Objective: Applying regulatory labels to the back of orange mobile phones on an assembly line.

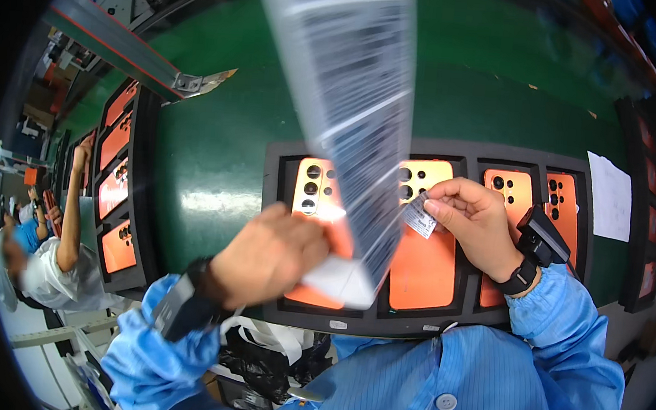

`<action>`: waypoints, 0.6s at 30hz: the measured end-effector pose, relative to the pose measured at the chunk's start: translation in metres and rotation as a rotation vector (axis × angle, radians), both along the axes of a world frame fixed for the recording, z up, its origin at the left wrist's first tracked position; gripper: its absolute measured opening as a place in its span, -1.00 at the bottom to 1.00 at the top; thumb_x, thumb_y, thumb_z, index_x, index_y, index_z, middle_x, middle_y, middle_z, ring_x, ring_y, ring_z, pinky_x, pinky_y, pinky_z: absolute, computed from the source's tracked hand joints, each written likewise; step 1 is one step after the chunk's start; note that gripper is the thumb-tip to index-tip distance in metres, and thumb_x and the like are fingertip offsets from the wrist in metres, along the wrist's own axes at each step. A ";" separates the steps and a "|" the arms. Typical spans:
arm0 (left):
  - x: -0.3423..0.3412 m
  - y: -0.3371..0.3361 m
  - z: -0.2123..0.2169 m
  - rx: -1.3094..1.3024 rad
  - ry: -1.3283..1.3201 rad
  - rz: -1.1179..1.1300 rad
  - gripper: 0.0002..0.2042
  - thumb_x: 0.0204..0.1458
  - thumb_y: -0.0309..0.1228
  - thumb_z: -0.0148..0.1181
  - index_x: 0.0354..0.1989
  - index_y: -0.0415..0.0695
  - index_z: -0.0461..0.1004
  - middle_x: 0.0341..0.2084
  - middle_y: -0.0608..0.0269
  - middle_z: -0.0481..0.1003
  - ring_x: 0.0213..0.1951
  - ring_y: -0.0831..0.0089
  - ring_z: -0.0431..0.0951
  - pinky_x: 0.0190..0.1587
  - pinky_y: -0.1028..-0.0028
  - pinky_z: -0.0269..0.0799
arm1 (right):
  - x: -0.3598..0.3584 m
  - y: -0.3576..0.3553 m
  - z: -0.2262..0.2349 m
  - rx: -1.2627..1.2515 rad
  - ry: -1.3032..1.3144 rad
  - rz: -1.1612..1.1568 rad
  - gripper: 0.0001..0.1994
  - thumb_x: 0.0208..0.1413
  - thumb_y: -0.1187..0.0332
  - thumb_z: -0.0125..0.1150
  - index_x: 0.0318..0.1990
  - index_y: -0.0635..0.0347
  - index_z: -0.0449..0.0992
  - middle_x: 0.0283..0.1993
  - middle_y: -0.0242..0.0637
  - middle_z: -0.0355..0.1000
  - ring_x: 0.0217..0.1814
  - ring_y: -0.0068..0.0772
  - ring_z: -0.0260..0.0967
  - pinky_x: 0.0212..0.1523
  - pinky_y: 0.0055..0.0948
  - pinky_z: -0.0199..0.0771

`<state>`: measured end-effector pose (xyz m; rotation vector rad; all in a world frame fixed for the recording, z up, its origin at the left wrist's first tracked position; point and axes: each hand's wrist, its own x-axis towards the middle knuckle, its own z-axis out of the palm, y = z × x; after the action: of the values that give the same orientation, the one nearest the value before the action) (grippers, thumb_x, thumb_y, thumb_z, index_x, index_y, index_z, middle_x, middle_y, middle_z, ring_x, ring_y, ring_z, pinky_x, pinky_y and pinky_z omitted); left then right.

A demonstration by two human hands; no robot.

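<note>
My left hand [266, 258], smeared by motion, grips the near end of a long strip of labels [363, 100]. The strip is dark with pale cross lines; it rises away from me over the tray and is blurred too. Between thumb and forefinger my right hand [475, 220] pinches a small silver-grey printed label [421, 218], held over an orange phone back [423, 270] with round camera rings. More orange phone backs lie in the black foam tray [463, 151]: one [321, 197] partly behind the strip and my left hand, and two [564, 216] at the right, one partly behind my right hand.
Another black tray of orange phone backs [112, 190] stands at the left, a further tray [637, 191] at the far right. White paper [608, 196] lies beside my tray. A metal bar [117, 42] crosses the upper left. A co-worker in white [68, 273] reaches up at the left.
</note>
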<state>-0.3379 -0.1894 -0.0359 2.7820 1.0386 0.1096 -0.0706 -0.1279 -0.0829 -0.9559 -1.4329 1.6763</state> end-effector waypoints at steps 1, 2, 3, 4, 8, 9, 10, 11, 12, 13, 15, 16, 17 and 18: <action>0.000 0.013 -0.005 0.028 -0.109 0.071 -0.79 -0.30 -0.51 0.06 -0.38 -0.18 0.42 -0.41 0.14 0.44 -0.39 0.19 0.47 -0.39 0.25 0.35 | 0.001 0.000 0.000 -0.014 0.006 0.035 -0.88 0.06 0.51 0.15 -0.26 0.37 0.45 -0.34 -0.35 0.46 -0.32 -0.67 0.42 -0.30 -0.66 0.47; -0.001 0.025 -0.014 0.057 -0.221 0.139 -0.77 -0.32 -0.54 0.07 -0.38 -0.20 0.40 -0.41 0.08 0.43 -0.39 0.12 0.46 -0.39 0.21 0.35 | 0.000 -0.001 0.000 -0.008 -0.001 0.043 -0.88 0.06 0.51 0.15 -0.26 0.37 0.45 -0.34 -0.35 0.46 -0.32 -0.67 0.42 -0.30 -0.66 0.47; -0.001 0.036 -0.019 0.026 -0.321 0.268 -0.77 -0.32 -0.56 0.07 -0.38 -0.21 0.40 -0.41 0.03 0.42 -0.38 0.06 0.44 -0.37 0.21 0.35 | 0.000 -0.002 0.002 0.015 -0.003 0.047 -0.87 0.06 0.50 0.16 -0.25 0.37 0.45 -0.35 -0.36 0.46 -0.32 -0.68 0.41 -0.30 -0.68 0.46; -0.002 0.046 -0.026 -0.007 -0.423 0.396 -0.78 -0.32 -0.58 0.07 -0.38 -0.23 0.40 -0.41 -0.02 0.41 -0.37 0.00 0.43 -0.35 0.20 0.35 | -0.001 -0.003 0.002 0.036 -0.007 0.049 -0.87 0.06 0.50 0.17 -0.25 0.37 0.45 -0.35 -0.37 0.45 -0.32 -0.69 0.41 -0.30 -0.69 0.45; 0.002 0.061 -0.034 -0.219 -0.674 0.561 -0.92 -0.08 -0.69 -0.08 -0.47 -0.33 0.37 -0.59 0.18 0.38 -0.60 0.50 0.43 -0.57 0.52 0.36 | -0.001 -0.002 0.007 0.259 -0.241 0.147 -0.92 0.02 0.48 0.21 -0.34 0.29 0.49 -0.44 -0.41 0.43 -0.47 -0.76 0.31 -0.47 -0.71 0.32; 0.002 0.063 -0.034 -0.215 -0.665 0.572 -0.93 -0.06 -0.68 -0.06 -0.46 -0.32 0.37 -0.60 0.22 0.40 -0.57 0.53 0.44 -0.54 0.54 0.37 | -0.007 -0.005 0.012 0.338 -0.268 0.163 -0.93 -0.01 0.48 0.23 -0.38 0.26 0.49 -0.50 -0.41 0.39 -0.53 -0.76 0.26 -0.52 -0.69 0.27; 0.002 0.062 -0.033 -0.214 -0.669 0.571 -0.93 -0.06 -0.68 -0.06 -0.46 -0.32 0.37 -0.60 0.22 0.40 -0.57 0.53 0.44 -0.54 0.54 0.37 | -0.014 -0.009 0.012 0.351 -0.266 0.215 -0.92 -0.03 0.48 0.23 -0.37 0.25 0.49 -0.52 -0.37 0.38 -0.54 -0.63 0.32 -0.52 -0.64 0.29; 0.002 0.061 -0.029 -0.341 -0.770 0.625 -0.93 -0.05 -0.68 -0.06 -0.46 -0.32 0.37 -0.60 0.22 0.41 -0.57 0.55 0.43 -0.55 0.55 0.37 | -0.024 -0.012 0.016 0.471 -0.271 0.258 -0.92 -0.04 0.46 0.23 -0.38 0.25 0.48 -0.51 -0.33 0.38 -0.53 -0.53 0.34 -0.51 -0.58 0.31; 0.000 0.059 -0.027 -0.470 -0.872 0.676 -0.93 -0.04 -0.68 -0.06 -0.45 -0.32 0.37 -0.60 0.23 0.43 -0.57 0.57 0.43 -0.55 0.55 0.36 | -0.036 -0.015 0.021 0.590 -0.276 0.301 -0.91 -0.04 0.45 0.23 -0.39 0.24 0.47 -0.51 -0.30 0.38 -0.52 -0.43 0.36 -0.50 -0.53 0.33; 0.000 0.060 -0.025 -0.495 -0.888 0.661 -0.94 -0.01 -0.67 -0.06 -0.43 -0.32 0.36 -0.61 0.25 0.43 -0.57 0.57 0.42 -0.53 0.56 0.37 | -0.047 -0.017 0.023 0.672 -0.269 0.310 -0.90 -0.05 0.42 0.22 -0.42 0.24 0.44 -0.51 -0.25 0.36 -0.48 -0.27 0.36 -0.48 -0.41 0.34; 0.001 0.060 -0.026 -0.478 -0.916 0.654 -0.95 -0.01 -0.66 -0.05 -0.42 -0.32 0.36 -0.60 0.25 0.42 -0.56 0.57 0.42 -0.52 0.57 0.36 | -0.062 -0.021 0.015 0.702 -0.264 0.302 -0.90 -0.05 0.44 0.22 -0.40 0.26 0.46 -0.50 -0.26 0.37 -0.48 -0.32 0.37 -0.48 -0.43 0.34; 0.001 0.060 -0.027 -0.462 -0.941 0.655 -0.96 0.00 -0.64 -0.05 -0.41 -0.32 0.35 -0.59 0.25 0.42 -0.56 0.57 0.42 -0.52 0.58 0.36 | -0.068 -0.021 0.010 0.728 -0.254 0.298 -0.90 -0.05 0.46 0.23 -0.39 0.27 0.47 -0.48 -0.28 0.38 -0.48 -0.36 0.37 -0.48 -0.46 0.35; 0.001 0.060 -0.028 -0.461 -0.944 0.655 -0.96 0.00 -0.64 -0.05 -0.41 -0.32 0.35 -0.59 0.25 0.42 -0.56 0.57 0.42 -0.52 0.58 0.36 | -0.073 -0.019 0.008 0.768 -0.263 0.288 -0.91 -0.06 0.47 0.23 -0.41 0.28 0.47 -0.47 -0.26 0.39 -0.47 -0.31 0.37 -0.47 -0.42 0.36; 0.000 0.060 -0.030 -0.510 -1.033 0.659 -0.97 0.00 -0.63 -0.03 -0.40 -0.32 0.35 -0.58 0.26 0.42 -0.55 0.57 0.42 -0.50 0.58 0.36 | -0.075 -0.017 0.004 0.769 -0.265 0.290 -0.91 -0.06 0.47 0.23 -0.41 0.28 0.47 -0.47 -0.26 0.39 -0.47 -0.31 0.37 -0.47 -0.42 0.36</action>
<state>-0.3377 -0.1294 -0.0657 1.4651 1.3081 1.0410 -0.1452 -0.1444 -0.0785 -0.5507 -2.2422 1.0250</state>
